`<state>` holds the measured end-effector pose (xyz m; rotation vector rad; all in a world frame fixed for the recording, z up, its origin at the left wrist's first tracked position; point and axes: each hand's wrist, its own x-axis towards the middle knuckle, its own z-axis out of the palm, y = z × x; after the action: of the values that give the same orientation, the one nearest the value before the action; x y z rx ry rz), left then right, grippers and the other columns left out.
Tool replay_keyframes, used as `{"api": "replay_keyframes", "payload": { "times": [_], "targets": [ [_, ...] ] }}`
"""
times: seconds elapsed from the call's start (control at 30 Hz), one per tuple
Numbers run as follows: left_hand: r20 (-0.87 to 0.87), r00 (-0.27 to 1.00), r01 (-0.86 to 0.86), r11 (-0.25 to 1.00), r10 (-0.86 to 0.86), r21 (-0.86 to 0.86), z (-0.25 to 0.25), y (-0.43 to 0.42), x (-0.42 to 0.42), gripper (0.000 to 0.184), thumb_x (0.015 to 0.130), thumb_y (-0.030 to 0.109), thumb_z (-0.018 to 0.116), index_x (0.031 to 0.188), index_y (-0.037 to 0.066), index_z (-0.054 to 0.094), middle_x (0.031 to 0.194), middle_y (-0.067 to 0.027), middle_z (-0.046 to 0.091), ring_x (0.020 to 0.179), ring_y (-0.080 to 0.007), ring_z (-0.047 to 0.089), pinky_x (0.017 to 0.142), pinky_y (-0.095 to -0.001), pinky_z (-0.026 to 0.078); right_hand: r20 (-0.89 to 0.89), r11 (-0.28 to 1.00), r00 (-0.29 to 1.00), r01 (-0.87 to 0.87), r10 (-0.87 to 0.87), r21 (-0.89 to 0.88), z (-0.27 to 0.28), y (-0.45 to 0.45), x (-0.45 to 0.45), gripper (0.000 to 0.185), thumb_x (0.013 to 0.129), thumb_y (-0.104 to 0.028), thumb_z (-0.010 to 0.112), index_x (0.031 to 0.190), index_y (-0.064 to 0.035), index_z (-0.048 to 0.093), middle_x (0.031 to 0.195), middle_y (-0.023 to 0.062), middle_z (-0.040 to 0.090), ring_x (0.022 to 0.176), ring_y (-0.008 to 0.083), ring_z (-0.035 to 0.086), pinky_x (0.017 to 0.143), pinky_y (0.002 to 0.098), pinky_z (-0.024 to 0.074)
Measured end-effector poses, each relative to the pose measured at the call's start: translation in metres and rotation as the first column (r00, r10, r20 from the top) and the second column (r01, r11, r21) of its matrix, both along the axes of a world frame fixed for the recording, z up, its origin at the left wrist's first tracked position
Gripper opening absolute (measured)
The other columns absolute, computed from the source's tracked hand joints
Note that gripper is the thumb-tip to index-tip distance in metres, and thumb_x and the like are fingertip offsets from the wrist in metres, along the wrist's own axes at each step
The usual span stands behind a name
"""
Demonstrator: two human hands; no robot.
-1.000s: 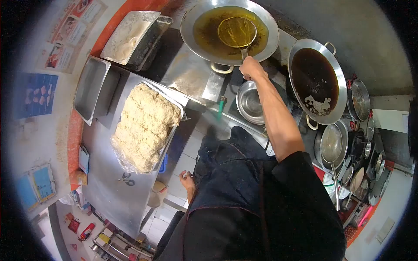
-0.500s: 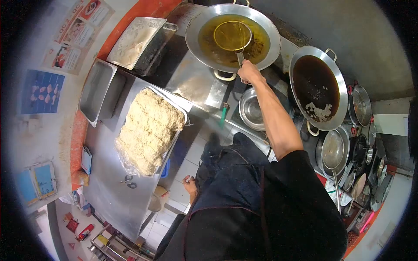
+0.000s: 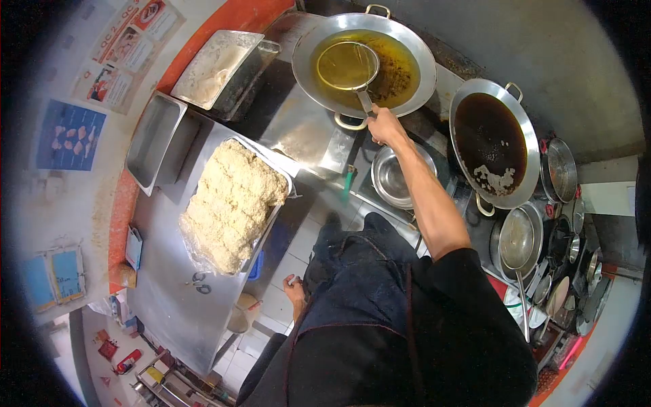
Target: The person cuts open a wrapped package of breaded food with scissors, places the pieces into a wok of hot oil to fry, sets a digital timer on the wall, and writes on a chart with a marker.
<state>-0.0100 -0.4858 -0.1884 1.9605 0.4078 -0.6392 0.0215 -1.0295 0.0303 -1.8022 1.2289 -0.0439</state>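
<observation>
My right hand point(image 3: 385, 127) is closed around the handle of a round wire-mesh strainer point(image 3: 348, 66). The strainer's mesh lies in the yellow oil point(image 3: 397, 68) of a wide metal wok point(image 3: 303, 66), towards its left side. Dark specks show in the oil on the right. Low beside my body hangs my left hand point(image 3: 294, 290), its fingers loosely curled and a little apart. No held thing shows in it. Nearest to it is the steel table point(image 3: 163, 298), which carries a tray heaped with pale crumbly coating point(image 3: 234, 207).
A second wok point(image 3: 491, 139) of dark liquid with pale foam stands at right. Between the woks sits a metal bowl point(image 3: 393, 178). A long-handled pan point(image 3: 517, 241) lies nearer me. Scissors point(image 3: 199, 283) rest on the table; metal bins point(image 3: 152, 142) line the wall.
My right hand has drawn the strainer leftward and slightly down within the oil. The view has shifted a little. My left hand hangs much as before.
</observation>
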Motion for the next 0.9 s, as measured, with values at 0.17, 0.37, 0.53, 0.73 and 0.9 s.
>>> {"api": "replay_keyframes", "payload": {
  "times": [0.17,0.37,0.53,0.73,0.9],
  "targets": [
    [0.005,1.0,-0.01,1.0,0.01,0.002,0.006,-0.007,0.002,0.031,0.088,0.005,0.066,0.115,0.005,0.052,0.07,-0.0063,0.062,0.063,-0.0134,0.056,0.057,-0.0279,0.044,0.018,0.996,1.0,-0.014,0.016,-0.086,-0.02,-0.002,-0.002,0.051,0.091,-0.016,0.055,0.14,-0.0057,0.052,0.102,0.0276,0.069,0.097,0.0384,0.069,0.086,0.0431,0.0534],
    [0.13,0.99,0.055,0.997,-0.048,-0.054,-0.009,-0.002,0.004,0.028,0.086,0.004,0.067,0.112,0.006,0.054,0.07,-0.0047,0.06,0.059,-0.0123,0.054,0.055,-0.0273,0.043,0.02,0.994,0.998,-0.061,0.063,-0.088,0.0,0.011,-0.007,0.058,0.097,-0.017,0.056,0.151,-0.009,0.039,0.069,0.0131,0.065,0.052,0.0201,0.061,0.049,0.0369,0.0483],
    [0.073,0.997,0.031,0.998,-0.027,-0.059,-0.005,-0.005,0.008,0.028,0.086,0.007,0.068,0.112,0.006,0.057,0.071,-0.0042,0.06,0.062,-0.0123,0.055,0.057,-0.028,0.044,0.012,0.988,0.997,-0.074,0.077,-0.135,-0.004,0.013,-0.01,0.058,0.097,-0.019,0.056,0.151,-0.0076,0.038,0.071,0.015,0.066,0.053,0.0207,0.062,0.05,0.0372,0.0496],
    [0.048,0.996,0.074,0.997,-0.073,-0.019,0.0,-0.006,0.01,0.031,0.086,0.01,0.069,0.114,0.007,0.057,0.074,-0.0052,0.061,0.065,-0.014,0.057,0.061,-0.03,0.046,0.023,0.993,0.998,-0.055,0.058,-0.101,0.012,0.021,-0.013,0.058,0.097,-0.019,0.055,0.152,-0.01,0.038,0.072,0.0147,0.066,0.052,0.0204,0.06,0.051,0.0382,0.0497],
    [0.077,0.986,0.141,0.988,-0.146,0.067,-0.002,-0.005,0.01,0.029,0.085,0.011,0.069,0.112,0.007,0.058,0.074,-0.0058,0.061,0.065,-0.0148,0.057,0.061,-0.0303,0.046,0.022,0.996,0.998,-0.059,0.061,-0.067,0.026,0.027,-0.016,0.058,0.097,-0.019,0.055,0.152,-0.0119,0.038,0.072,0.015,0.067,0.052,0.0205,0.06,0.053,0.0383,0.05]
  ]
}}
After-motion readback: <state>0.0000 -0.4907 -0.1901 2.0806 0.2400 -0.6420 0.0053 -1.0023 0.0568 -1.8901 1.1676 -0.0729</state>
